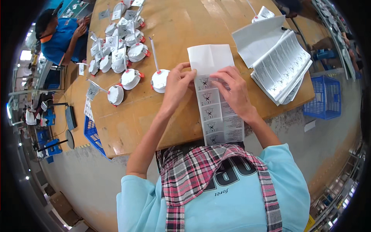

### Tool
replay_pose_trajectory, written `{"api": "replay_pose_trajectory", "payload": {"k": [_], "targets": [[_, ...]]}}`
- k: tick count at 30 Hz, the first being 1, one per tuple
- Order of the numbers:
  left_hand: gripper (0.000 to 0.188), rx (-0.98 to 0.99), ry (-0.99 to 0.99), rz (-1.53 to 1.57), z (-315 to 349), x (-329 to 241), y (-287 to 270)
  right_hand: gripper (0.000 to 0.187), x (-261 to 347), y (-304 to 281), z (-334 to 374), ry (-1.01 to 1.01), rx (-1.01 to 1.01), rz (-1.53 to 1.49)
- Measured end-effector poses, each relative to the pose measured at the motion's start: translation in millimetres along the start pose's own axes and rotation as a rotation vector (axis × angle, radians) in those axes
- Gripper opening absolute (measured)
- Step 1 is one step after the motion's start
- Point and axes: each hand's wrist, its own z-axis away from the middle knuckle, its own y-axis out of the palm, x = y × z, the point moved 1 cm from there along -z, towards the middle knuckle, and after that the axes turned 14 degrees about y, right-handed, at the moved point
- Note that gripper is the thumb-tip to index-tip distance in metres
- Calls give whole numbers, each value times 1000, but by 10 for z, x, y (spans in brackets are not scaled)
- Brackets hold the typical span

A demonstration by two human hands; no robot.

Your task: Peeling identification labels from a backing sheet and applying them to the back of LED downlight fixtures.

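Observation:
A long strip of printed labels (pixel 211 112) hangs over the table's near edge toward my apron, its blank upper part (pixel 210 58) lying on the table. My left hand (pixel 179 86) is closed on the strip's left edge, thumb on top. From the right, my right hand (pixel 234 91) reaches over the strip with bent fingers, thumb and fingertips pinched at the top printed label. Just beyond my left hand sits a white round unit (pixel 159 81) with red clips and an upright cable. Part of that unit is hidden behind the hand.
Several similar white units (pixel 131 79) with tags crowd the table's left side. A stack of label sheets (pixel 281 69) lies at the right. Blue crates stand beside the table, one at the right (pixel 322 96) and one at the left (pixel 92 133). A person in blue (pixel 62 36) works at the far left.

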Motion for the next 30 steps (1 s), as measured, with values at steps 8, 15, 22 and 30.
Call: {"api": "replay_pose_trajectory", "payload": {"k": [8,15,22,30], "targets": [[40,77,-60,101,-49,-52,-40,19,39,47,-208,-177,39,150],[47,62,-1,35,0,-66,-3,17,50,75,-249,-211,62,188],[54,69,12,-11,13,-66,19,16,69,76,-249,-242,58,261],[48,5,17,48,-83,-102,43,18,49,39,-362,-285,58,290]]}}
